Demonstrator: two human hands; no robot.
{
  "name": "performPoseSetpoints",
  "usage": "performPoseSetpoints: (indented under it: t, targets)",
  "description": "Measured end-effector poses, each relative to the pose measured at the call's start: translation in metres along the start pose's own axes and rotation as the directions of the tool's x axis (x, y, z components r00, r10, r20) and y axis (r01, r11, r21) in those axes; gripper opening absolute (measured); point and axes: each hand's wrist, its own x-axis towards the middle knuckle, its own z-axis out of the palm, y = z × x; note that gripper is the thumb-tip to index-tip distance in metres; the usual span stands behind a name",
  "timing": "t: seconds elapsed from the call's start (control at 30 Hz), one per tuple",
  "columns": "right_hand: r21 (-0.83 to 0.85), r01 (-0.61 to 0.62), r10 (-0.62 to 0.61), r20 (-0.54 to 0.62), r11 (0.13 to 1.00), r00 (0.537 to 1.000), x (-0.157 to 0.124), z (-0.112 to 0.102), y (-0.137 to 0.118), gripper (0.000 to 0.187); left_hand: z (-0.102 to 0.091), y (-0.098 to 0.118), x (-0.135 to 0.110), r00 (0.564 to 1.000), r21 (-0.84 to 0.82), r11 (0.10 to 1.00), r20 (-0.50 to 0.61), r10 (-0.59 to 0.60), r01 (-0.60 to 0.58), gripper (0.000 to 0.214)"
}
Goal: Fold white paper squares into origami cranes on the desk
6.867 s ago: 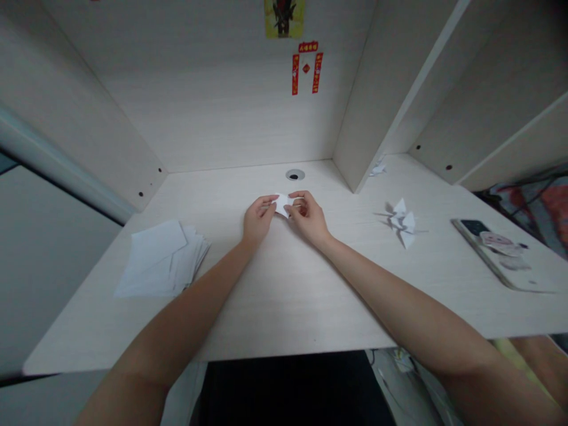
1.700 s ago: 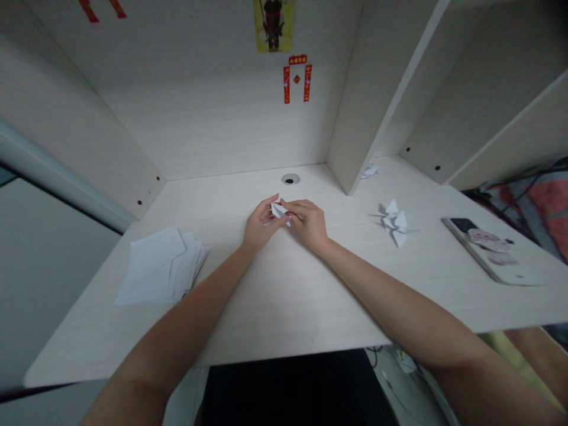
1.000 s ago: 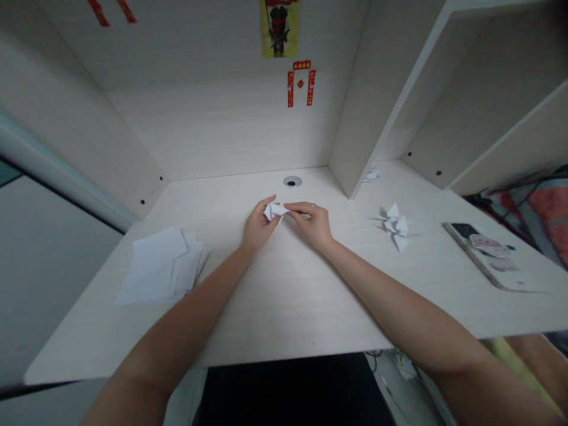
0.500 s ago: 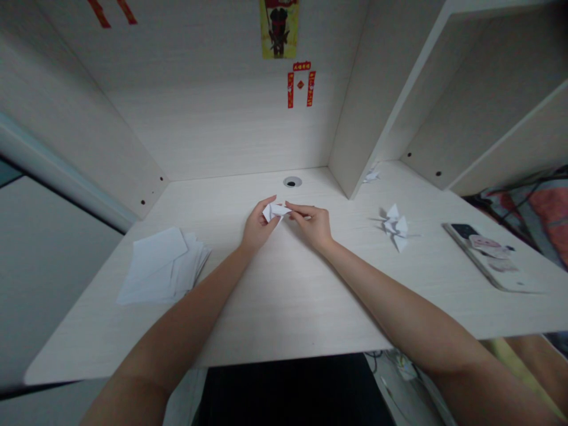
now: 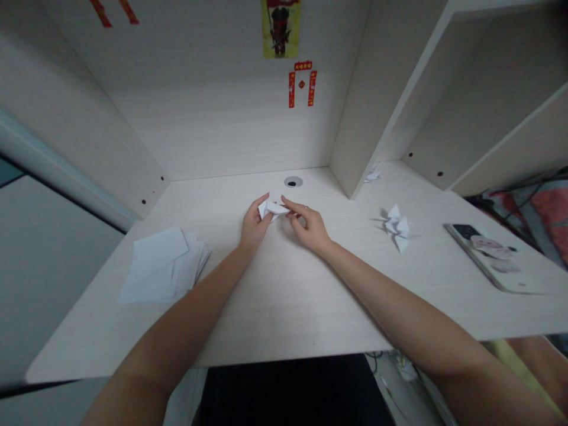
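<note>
Between my hands is a small piece of folded white paper [image 5: 276, 209], its pointed end toward the right. My left hand [image 5: 254, 227] grips its left side, with the thumb in front and the fingers behind. At the pointed end, my right hand [image 5: 309, 226] pinches the paper between thumb and fingers. Some of the folds are hidden by the fingers. Folded paper cranes [image 5: 396, 227] lie close together on the desk to the right of my right hand. A stack of white paper sheets [image 5: 160, 266] lies left of my left forearm.
A phone [image 5: 492, 257] with a decorated case lies at the right of the desk [image 5: 284, 307]. Another white folded paper [image 5: 373, 174] sits behind the upright divider [image 5: 355, 142]. A round cable hole [image 5: 293, 182] is near the back panel.
My left hand has shifted slightly left with the folded paper. My right index finger has lifted and straightened a little, while the thumb stays at the paper's pointed end.
</note>
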Motion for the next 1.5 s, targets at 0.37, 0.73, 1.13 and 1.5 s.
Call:
performPoseSetpoints:
  t: [0.37,0.73,1.13,1.5]
  targets:
    - [-0.045,-0.013,0.010,-0.070,0.999,0.997,0.000,0.005,0.005,0.029,0.003,0.002,-0.007,0.988,0.083,0.989,0.103,0.112,-0.121,0.048]
    - [-0.084,0.001,-0.010,-0.112,0.996,0.994,0.000,0.001,-0.003,0.028,0.004,0.014,-0.012,0.985,0.158,0.980,0.145,0.097,-0.120,0.049]
    - [-0.097,0.058,-0.068,-0.095,0.994,0.993,-0.001,0.002,-0.001,0.030,0.005,0.013,-0.014,0.983,0.205,0.969,0.150,0.107,-0.137,0.054]
    - [-0.124,0.052,-0.066,-0.111,0.991,0.992,0.000,0.001,-0.004,0.027,0.005,0.013,-0.014,0.981,0.209,0.968,0.160,0.110,-0.143,0.054]
